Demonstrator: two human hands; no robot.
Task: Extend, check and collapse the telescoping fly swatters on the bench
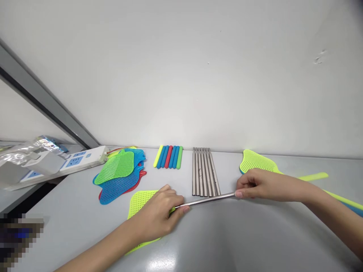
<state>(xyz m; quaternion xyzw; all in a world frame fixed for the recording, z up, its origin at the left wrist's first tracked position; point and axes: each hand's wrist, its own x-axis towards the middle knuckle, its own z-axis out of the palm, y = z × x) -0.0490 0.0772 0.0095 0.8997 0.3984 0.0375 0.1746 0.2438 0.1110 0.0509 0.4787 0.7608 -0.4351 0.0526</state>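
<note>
1. The step in hand appears to be lining up or joining a metal tube (210, 199) with the neck of a yellow-green mesh paddle (138, 201), at lower centre.
2. The left hand (161, 213) is closed around the paddle's neck, its thumb by the tube's near end; the right hand (249, 185) pinches the far end. The join is mostly hidden by fingers, so how far it is seated I cannot tell.
3. Any push here calls for a firm neck grip and a straight line along the tube, since the thin plastic would likely flex.
4. The tube is slim, smooth and shiny; similar spare tubes (202, 173) lie side by side at centre, narrowed at their upper ends.
5. Matte, round-ended coloured sticks (171, 158) lie upper left of those.
6. Left of centre, perforated green, blue and red mesh heads (119, 172) overlap, flat and thin.
</note>
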